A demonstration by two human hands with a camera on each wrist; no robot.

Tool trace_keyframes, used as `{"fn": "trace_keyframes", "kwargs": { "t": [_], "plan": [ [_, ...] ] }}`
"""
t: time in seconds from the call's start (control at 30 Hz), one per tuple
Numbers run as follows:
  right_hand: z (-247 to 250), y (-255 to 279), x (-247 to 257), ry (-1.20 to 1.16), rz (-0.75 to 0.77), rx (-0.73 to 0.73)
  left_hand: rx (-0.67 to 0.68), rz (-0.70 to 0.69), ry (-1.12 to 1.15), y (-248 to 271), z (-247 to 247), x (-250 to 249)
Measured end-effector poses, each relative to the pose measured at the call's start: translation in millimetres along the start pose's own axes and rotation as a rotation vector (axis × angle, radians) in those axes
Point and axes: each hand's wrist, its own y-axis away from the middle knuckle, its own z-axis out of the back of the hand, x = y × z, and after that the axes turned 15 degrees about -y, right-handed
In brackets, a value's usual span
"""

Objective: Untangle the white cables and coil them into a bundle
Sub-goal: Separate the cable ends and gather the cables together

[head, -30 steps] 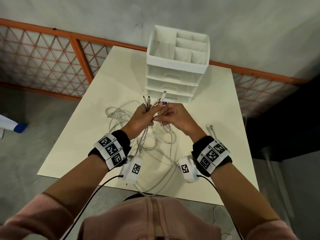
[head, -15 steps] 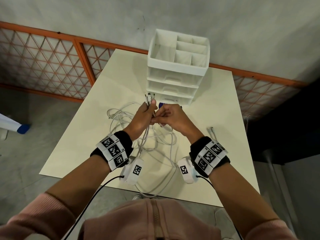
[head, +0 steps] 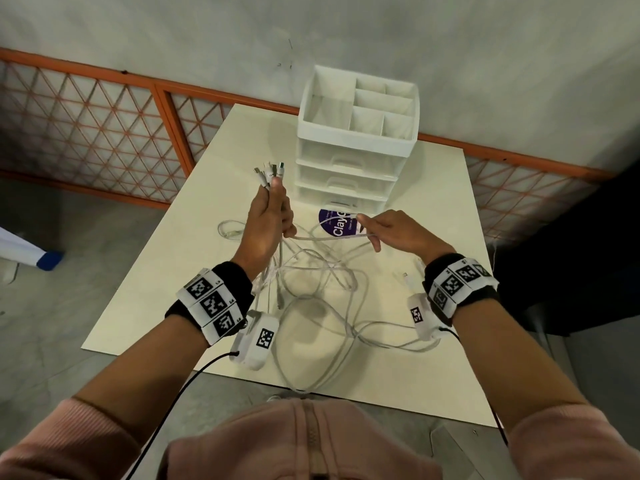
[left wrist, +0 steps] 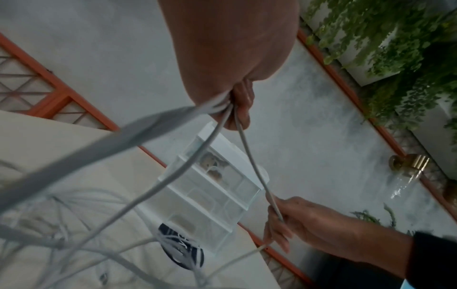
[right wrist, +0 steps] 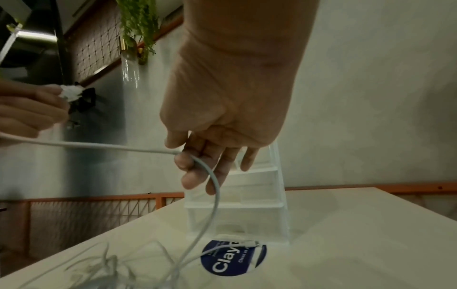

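Observation:
My left hand (head: 272, 216) is raised above the table and grips several white cable ends, their connectors (head: 272, 171) sticking up past my thumb. From it one white cable (head: 325, 238) stretches to my right hand (head: 379, 232), whose fingers (right wrist: 195, 168) curl round it. The remaining white cables (head: 311, 289) hang from my left fist and lie in a loose tangle on the cream table (head: 433, 209). In the left wrist view the strands (left wrist: 215, 133) leave my fist (left wrist: 241, 105) and one runs to the right hand (left wrist: 291, 224).
A white drawer organizer (head: 356, 133) stands at the table's far middle, just beyond my hands. A round purple sticker (head: 332, 225) lies in front of it. A loose connector (head: 407, 276) rests near my right wrist. One cable loop (head: 301, 386) reaches the table's near edge.
The hands were together at the cable ends. The right hand has moved right, drawing one cable out sideways, while the left hand has risen with the bunched connectors.

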Motion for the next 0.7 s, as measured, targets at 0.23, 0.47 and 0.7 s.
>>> {"fn": "trace_keyframes", "kwargs": {
  "t": [0.23, 0.47, 0.7],
  "plan": [
    [20, -10, 36, -0.102, 0.317, -0.286, 0.019, -0.103, -0.397, 5, 3, 3],
    [37, -7, 88, -0.135, 0.505, -0.379, 0.191, -0.128, -0.600, 1, 11, 1],
    [34, -7, 23, -0.013, 0.024, -0.191, -0.132, -0.168, -0.733, -11, 43, 6]
  ]
}}
